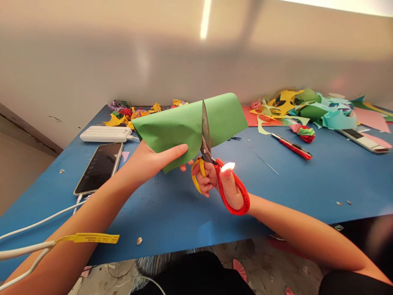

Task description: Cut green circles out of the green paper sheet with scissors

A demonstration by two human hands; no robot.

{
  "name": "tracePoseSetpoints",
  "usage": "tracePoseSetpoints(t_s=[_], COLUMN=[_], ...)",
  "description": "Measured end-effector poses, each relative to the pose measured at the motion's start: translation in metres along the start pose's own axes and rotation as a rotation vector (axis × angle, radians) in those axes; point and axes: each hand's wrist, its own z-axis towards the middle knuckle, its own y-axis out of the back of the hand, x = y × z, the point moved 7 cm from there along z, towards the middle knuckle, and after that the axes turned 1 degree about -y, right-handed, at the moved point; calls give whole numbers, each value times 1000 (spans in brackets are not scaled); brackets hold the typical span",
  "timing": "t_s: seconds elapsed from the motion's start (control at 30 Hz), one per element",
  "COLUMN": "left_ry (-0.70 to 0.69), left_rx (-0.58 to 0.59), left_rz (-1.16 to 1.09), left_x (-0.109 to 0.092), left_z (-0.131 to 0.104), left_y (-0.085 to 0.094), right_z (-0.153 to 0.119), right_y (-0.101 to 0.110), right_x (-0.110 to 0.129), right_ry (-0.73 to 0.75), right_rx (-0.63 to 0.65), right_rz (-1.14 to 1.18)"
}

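Observation:
A sheet of green paper (172, 127), bent over along its top, is held up above the blue table by my left hand (166, 157). The thumb presses on its near face and the other fingers are mostly hidden behind it. My right hand (222, 182) grips a pair of scissors (206, 135) with one yellow and one red handle loop. My right thumb passes through the red loop and fingers curl at the yellow one. The blades point upward at the paper, parted slightly, with one blade in front of the green surface.
On the blue table (178, 221), a smartphone (100, 168) and a white power bank (106, 134) lie left with white cables. Coloured paper scraps (310, 108) pile up back right, near a red utility knife (291, 146), a paper rosebud (303, 132) and another phone (364, 140). A wall rises behind.

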Motion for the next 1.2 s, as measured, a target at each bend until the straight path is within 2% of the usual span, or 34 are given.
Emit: tracePoseSetpoints(t_s=[0.43, 0.57, 0.63, 0.73, 0.8, 0.87, 0.93, 1.03, 1.2], left_ry=[80, 90, 128, 174, 146, 57, -42, -144, -78], left_rx=[-2, -80, -75, 30, 80, 107, 37, -137, -365], left_rz=[-17, -97, -141, -174, -178, -124, -62, 4, 108], left_x=[7, 11, 17, 26, 29, 30, 28, 26, 33], left_z=[2, 0, -3, -7, -9, -10, -12, -18, -27], left_y=[6, 7, 2, -15, -26, -36, -38, -33, -19], right_z=[2, 5, 7, 10, 11, 10, 8, 4, -3], right_y=[4, 11, 16, 20, 21, 20, 18, 10, -7], right_x=[-3, -11, -12, -13, -11, -10, -10, -11, -17], right_ry=[-131, -125, -124, -129, -102, -77, -69, -82, -108], right_rx=[-124, -160, -189, -227, -239, -238, -229, -209, -164], right_rz=[5, 57, 83, 87, 84, 93, 100, 85, 66])
